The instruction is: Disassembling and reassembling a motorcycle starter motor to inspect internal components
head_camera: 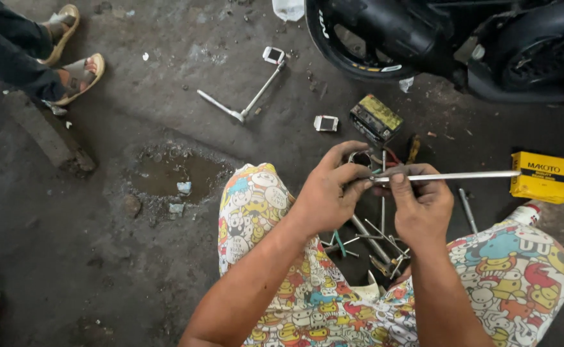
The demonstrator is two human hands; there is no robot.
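Head view: left hand [325,196] and right hand [423,204] both pinch a metal rod [452,175].

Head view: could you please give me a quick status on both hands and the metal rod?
Left hand pinching the near end of the metal rod. Right hand gripping it alongside, rod level, pointing right. Loose tools on the floor below.

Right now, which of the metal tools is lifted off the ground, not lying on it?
The long silver rod, held level between the left hand and right hand. The T-shaped wrench and the tool pile lie on the floor.
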